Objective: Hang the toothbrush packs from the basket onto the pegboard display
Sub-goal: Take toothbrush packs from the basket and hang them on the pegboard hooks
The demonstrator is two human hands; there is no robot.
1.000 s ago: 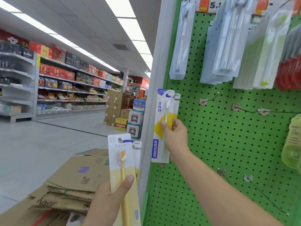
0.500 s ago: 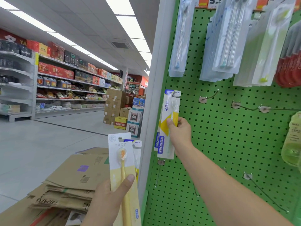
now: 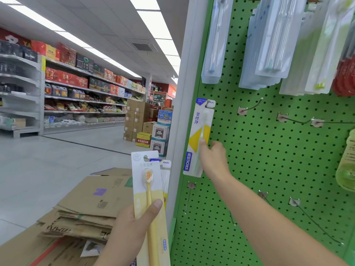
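My right hand [image 3: 213, 160] pinches a white, yellow and blue FROG toothbrush pack [image 3: 199, 135] at its middle, held upright against the left edge of the green pegboard [image 3: 259, 154]. The pack's top hole sits at a hook on the board. My left hand [image 3: 132, 225] grips a yellow toothbrush pack [image 3: 148, 191] upright, with a second FROG pack [image 3: 165, 175] behind it. The basket is out of view.
Bare metal hooks [image 3: 249, 109] stick out across the pegboard's middle and lower rows. Clear toothbrush packs [image 3: 269, 45] hang along the top row. A yellow-green bottle [image 3: 347, 160] hangs at the right edge. Flattened cardboard boxes [image 3: 86, 208] lie below my left hand. A white upright post [image 3: 184, 112] borders the board.
My right hand has raised the FROG pack and moved it right, from beside the post up onto the pegboard's leftmost hook. My left hand has kept its packs still.
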